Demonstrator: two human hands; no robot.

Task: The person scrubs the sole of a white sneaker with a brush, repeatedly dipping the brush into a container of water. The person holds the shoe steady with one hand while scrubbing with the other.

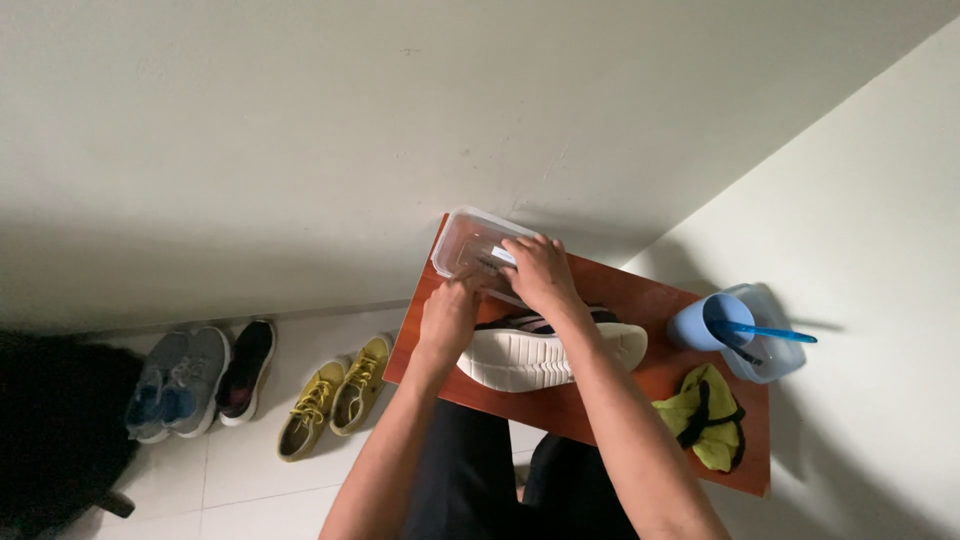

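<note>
both hands work at the far left corner of the small red-brown bench (640, 300), set into the corner of two pale walls. right hand (538, 272) lies curled over the clear plastic container (470, 245), fingers closed on a small dark-and-white item inside (too small to tell what). left hand (447, 318) rests against the container's near edge, likely bracing it; whether its fingers are closed, cannot tell. a white-soled shoe (540, 352) lies on its side just beneath the forearms, sole facing the person. at the right end: blue cup (700, 322) with a blue brush (770, 333), and a yellow-green cloth (705, 415). on the floor (250, 470), yellow sneakers (335, 395) and grey-blue sneakers (180, 382) line the wall.
</note>
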